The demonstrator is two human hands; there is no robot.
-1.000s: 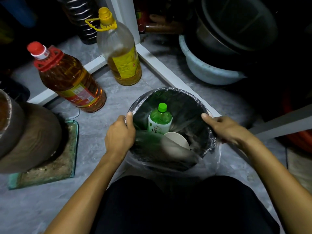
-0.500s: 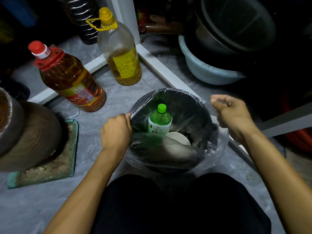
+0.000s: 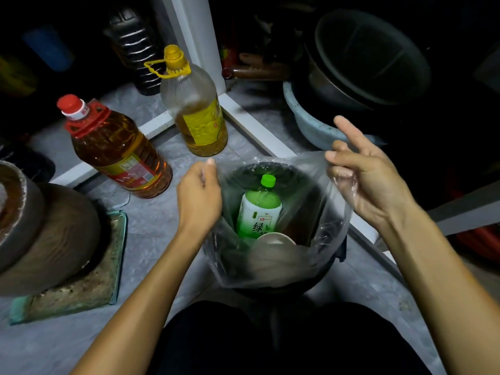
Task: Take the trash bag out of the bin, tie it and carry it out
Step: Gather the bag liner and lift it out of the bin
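Note:
A clear plastic trash bag (image 3: 319, 255) stands raised out of a small dark bin (image 3: 339, 250) on the floor in front of me. Inside it are a green tea bottle (image 3: 258, 209) and a pale cup (image 3: 276, 239). My left hand (image 3: 198, 196) pinches the bag's left rim between thumb and fingers. On the right, my right hand (image 3: 362, 180) grips the other side of the rim, with the index finger sticking out. The bag's mouth is stretched wide between the two hands.
Two oil bottles stand to the left: a red-capped one (image 3: 116, 150) and a yellow-capped one (image 3: 194, 109). A brown clay jar (image 3: 48, 234) sits on a mat at far left. A white frame (image 3: 251, 123) runs behind the bin, with a pale blue basin (image 3: 305, 117) beyond.
Both hands have peeled the bag's rim off the bin edge and lifted it upward. The bag now stands above the bin, and the right hand has risen most.

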